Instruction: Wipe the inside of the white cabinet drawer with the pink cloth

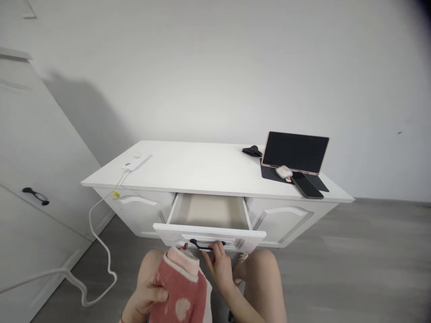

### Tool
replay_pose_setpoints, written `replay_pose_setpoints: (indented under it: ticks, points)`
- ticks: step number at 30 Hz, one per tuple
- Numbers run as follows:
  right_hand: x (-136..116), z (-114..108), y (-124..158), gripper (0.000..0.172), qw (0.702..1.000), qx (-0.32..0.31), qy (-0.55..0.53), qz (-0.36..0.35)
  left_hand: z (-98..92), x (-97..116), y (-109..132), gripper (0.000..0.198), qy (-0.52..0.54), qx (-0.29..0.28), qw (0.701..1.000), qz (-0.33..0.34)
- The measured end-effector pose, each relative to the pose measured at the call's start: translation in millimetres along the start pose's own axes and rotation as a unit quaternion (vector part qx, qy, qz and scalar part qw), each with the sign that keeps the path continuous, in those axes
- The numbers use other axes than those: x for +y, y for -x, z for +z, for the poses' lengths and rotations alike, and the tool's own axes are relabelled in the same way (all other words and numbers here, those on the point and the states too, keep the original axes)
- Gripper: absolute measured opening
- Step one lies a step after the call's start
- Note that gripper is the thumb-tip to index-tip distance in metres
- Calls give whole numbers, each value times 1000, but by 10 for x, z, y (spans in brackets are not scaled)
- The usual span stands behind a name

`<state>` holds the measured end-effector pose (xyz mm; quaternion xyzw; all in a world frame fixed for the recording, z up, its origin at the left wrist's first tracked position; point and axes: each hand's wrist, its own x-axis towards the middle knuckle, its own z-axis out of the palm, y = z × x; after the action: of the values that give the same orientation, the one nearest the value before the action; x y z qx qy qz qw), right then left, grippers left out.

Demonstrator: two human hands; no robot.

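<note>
My left hand (148, 296) is closed on a folded red knit garment (175, 291) with pale trim and a light heart on its front. The garment is upright at the lower middle, its top edge close to the drawer front. My right hand (220, 267) has its fingers hooked on the black drawer handle (200, 245). That handle sits on a white drawer (210, 232), which is pulled out from the middle of the white desk (198, 166). Inside the drawer, the pale bottom (212, 208) shows bare.
A tablet (295, 152) stands on the desk's right side, with a phone (306, 185) and a small white case (283, 172) before it. Behind them lies a black object (252, 151). At left, a white power strip (136, 161) trails a cable (107, 255) to the floor.
</note>
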<state>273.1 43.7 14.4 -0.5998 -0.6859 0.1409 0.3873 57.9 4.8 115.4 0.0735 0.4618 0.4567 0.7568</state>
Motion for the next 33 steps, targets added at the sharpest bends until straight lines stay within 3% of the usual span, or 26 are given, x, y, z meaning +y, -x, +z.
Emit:
replay_pose_setpoints:
  ticks: [3,9,12,14,16,20,22,26,31,33]
  points:
    - [-38,-41,67,15,1000,-17,-21,12,266,185,5,56,-48,-39,996,58]
    - [-136,-101,292,16,999,-25,-19,7,792,582,-107,21,-86,12,986,141]
    - [-171,-107,380,15,1000,-26,-17,4,1066,751,-189,16,-181,-40,966,179]
    - [-176,-106,408,15,1000,-19,-15,-2,1244,828,-292,18,-297,-91,929,203]
    - [-167,-100,426,15,1000,-9,-13,-9,1410,861,-453,20,-439,-127,864,209]
    - [-139,-83,489,15,1000,-4,-4,-26,1674,751,-884,11,-704,-152,663,205]
    - [-137,-84,528,14,999,-9,7,-32,1763,609,-1091,11,-759,-148,597,214]
    - [-163,-121,557,11,999,-26,18,-28,1891,210,-1365,12,-780,-178,560,216]
    - [-177,-177,536,9,999,-44,10,-24,1905,-269,-1479,10,-789,-331,503,122]
    - [-165,-185,533,10,998,-50,11,-28,1834,-382,-1525,23,-786,-365,491,84]
